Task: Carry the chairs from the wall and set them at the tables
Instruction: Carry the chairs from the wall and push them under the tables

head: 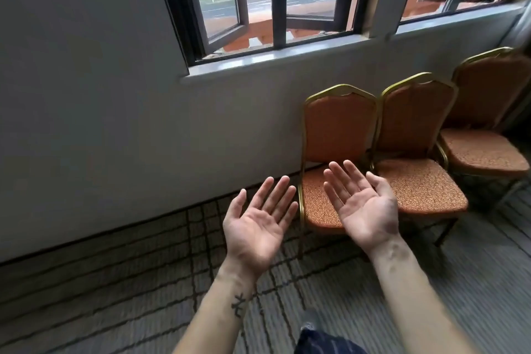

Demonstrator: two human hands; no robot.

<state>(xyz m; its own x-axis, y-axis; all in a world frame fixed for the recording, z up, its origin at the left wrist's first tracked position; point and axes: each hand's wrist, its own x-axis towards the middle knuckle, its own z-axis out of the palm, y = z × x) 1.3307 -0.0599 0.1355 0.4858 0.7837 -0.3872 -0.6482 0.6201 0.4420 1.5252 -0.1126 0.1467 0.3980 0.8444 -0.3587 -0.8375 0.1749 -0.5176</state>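
Three orange padded chairs with gold metal frames stand in a row against the grey wall under the windows: the nearest chair (339,129), a middle chair (416,181) and a far chair (488,152) at the right edge. My left hand (255,224) is held palm up with fingers spread, just left of the nearest chair. My right hand (362,204) is also palm up and spread, in front of that chair's seat and covering part of it. Neither hand touches a chair or holds anything. No table is in view.
A windowsill (275,57) juts from the wall above the chairs, with dark-framed window sashes swung outward. Patterned grey carpet (115,282) stretches to the left along the bare wall. My foot (310,325) shows at the bottom.
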